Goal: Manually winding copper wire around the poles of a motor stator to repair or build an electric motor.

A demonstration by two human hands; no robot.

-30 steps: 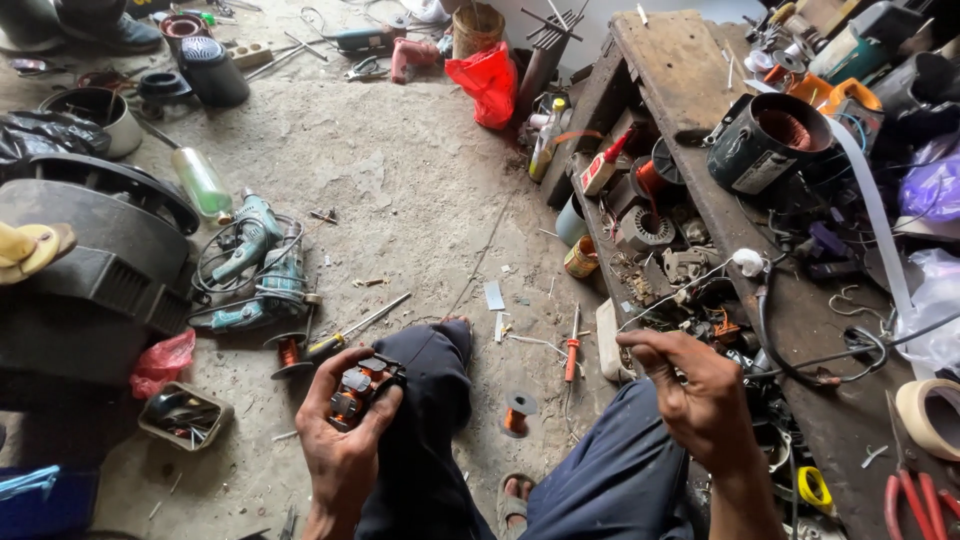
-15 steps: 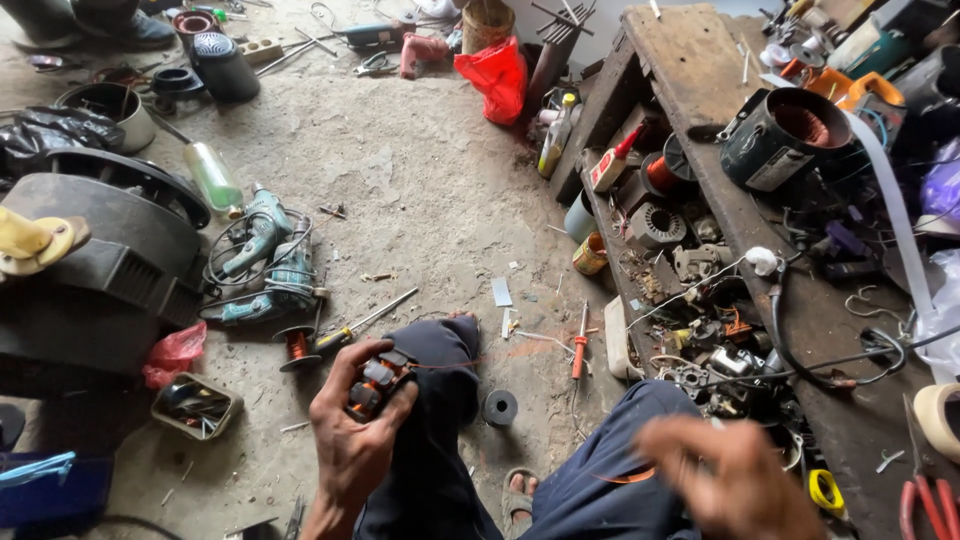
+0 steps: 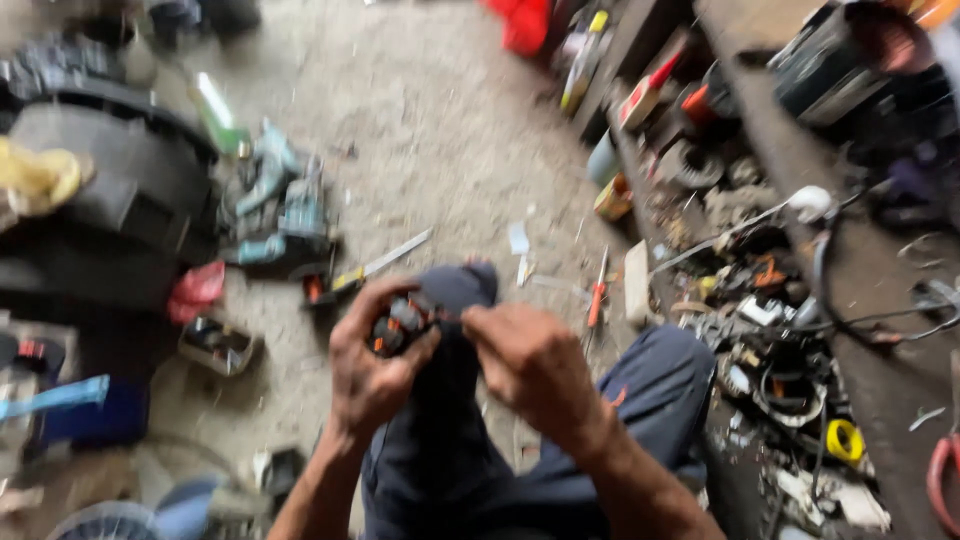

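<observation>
**Small motor part held over a cluttered workshop floor**

The gritty concrete floor (image 3: pixel 450 130) is bare only in a middle strip. Power drills (image 3: pixel 275 205) and a black tyre (image 3: pixel 110 190) crowd its left edge; a low wooden bench (image 3: pixel 850 280) heaped with parts lines the right. Above the person's knee, the left hand (image 3: pixel 375 375) grips a dark, orange-marked motor part (image 3: pixel 400 322). The right hand (image 3: pixel 530 365) pinches at it; blur hides what the fingertips hold. A screwdriver (image 3: pixel 597 290) lies near.

Blurred view down at a seated person's lap. The left hand (image 3: pixel 372 372) grips a small motor part (image 3: pixel 400 325) (dark, with orange bits) above the knee, and the right hand (image 3: pixel 530 365) pinches at its edge. On the concrete floor (image 3: pixel 440 130) nearby lie a red-handled screwdriver (image 3: pixel 596 295) and teal power drills (image 3: pixel 280 205).
</observation>
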